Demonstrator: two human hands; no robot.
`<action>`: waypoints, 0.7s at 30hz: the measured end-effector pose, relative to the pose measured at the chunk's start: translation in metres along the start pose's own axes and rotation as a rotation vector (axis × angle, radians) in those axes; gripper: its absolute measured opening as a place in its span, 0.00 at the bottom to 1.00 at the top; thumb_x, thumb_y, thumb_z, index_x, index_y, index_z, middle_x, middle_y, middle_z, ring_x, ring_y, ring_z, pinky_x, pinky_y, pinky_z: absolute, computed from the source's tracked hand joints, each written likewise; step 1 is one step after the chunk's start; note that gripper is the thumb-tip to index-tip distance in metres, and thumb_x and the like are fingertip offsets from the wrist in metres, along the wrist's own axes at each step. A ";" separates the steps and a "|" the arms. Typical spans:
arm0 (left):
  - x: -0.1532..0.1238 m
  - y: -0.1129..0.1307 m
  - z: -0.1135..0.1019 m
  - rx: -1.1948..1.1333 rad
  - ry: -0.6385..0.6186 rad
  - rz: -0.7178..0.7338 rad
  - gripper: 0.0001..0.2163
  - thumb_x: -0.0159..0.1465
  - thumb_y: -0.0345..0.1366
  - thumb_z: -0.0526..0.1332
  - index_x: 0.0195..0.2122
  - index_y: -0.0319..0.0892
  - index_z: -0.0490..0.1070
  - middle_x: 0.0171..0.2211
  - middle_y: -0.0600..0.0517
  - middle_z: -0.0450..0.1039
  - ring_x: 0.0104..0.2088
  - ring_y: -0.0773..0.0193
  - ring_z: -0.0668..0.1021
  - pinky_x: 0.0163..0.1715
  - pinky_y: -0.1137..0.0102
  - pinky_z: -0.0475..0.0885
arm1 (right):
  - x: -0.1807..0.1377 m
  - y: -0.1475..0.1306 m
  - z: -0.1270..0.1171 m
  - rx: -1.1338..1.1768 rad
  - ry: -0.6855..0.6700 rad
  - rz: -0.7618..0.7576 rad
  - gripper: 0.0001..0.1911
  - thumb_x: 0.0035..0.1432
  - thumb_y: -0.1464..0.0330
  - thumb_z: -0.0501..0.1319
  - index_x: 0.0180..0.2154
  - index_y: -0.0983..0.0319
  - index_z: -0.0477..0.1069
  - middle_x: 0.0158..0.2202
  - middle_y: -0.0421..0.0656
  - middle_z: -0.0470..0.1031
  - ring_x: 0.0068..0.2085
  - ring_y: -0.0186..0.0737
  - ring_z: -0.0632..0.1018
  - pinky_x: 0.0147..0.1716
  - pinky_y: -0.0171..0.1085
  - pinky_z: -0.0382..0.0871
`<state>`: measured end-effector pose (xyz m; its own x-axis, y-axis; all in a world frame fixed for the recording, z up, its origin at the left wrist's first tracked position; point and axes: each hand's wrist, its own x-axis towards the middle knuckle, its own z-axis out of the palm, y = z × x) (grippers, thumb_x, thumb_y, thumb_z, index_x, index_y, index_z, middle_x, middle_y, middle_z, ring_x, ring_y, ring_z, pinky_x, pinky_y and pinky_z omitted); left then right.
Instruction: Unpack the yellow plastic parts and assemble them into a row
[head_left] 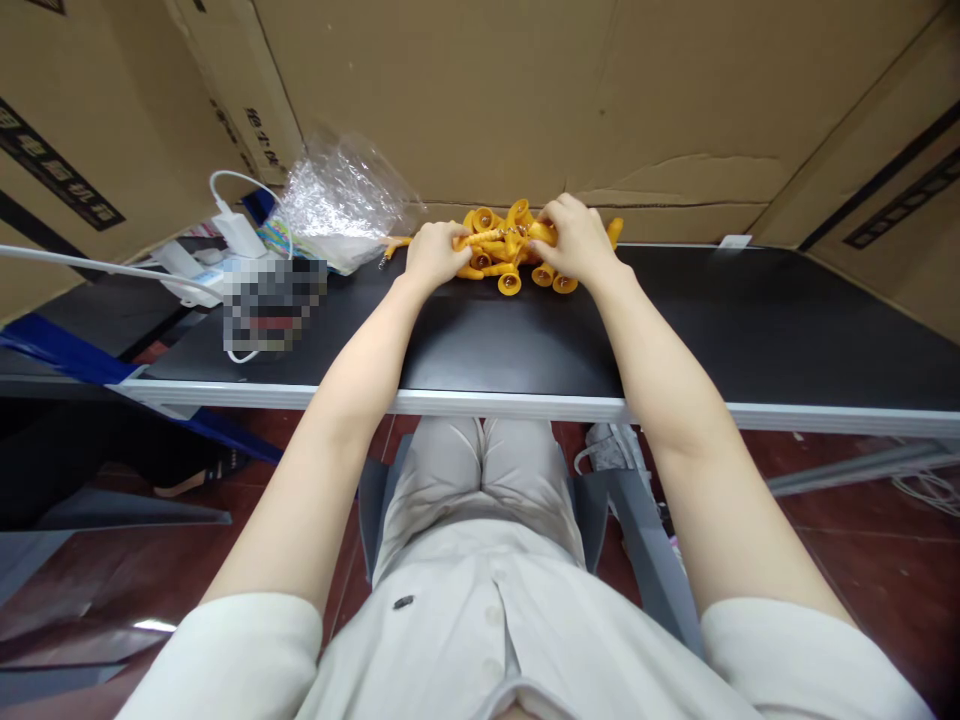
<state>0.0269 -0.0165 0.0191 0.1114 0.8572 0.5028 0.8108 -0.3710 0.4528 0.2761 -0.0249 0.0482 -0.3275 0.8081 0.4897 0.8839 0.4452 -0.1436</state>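
A pile of small yellow trumpet-shaped pieces (510, 284) lies at the back of the black tabletop. They have flared round ends, and small metal chains or springs show among them. At the pile's left side, my left hand (433, 254) is closed on a yellow piece; a thin yellow end with a small metal coil (391, 250) sticks out left of it. My right hand (577, 238) curls over the right side, its fingers closed round another yellow piece (543, 233). Both sets of fingertips are partly hidden by the hands and the pile.
Cardboard walls (510, 110) enclose the table (787, 330) behind and at the sides. Left of my hands lie a crinkled clear plastic bag (345, 205), a white power strip with plugs (199, 280), cables and a blurred-out object (274, 305). A metal edge (510, 403) runs along the front.
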 end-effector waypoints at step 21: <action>0.005 -0.048 -0.002 0.063 0.121 -0.296 0.18 0.57 0.25 0.60 0.47 0.44 0.81 0.49 0.42 0.82 0.53 0.44 0.81 0.56 0.53 0.75 | -0.035 0.110 0.013 0.155 0.255 0.882 0.12 0.60 0.70 0.66 0.46 0.62 0.73 0.58 0.62 0.77 0.58 0.58 0.78 0.61 0.53 0.68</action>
<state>-0.0126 0.0052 0.0015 -0.2008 0.8746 0.4413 0.8320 -0.0856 0.5481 0.3807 0.0003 0.0042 0.5408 0.7777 0.3206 0.7176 -0.2277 -0.6582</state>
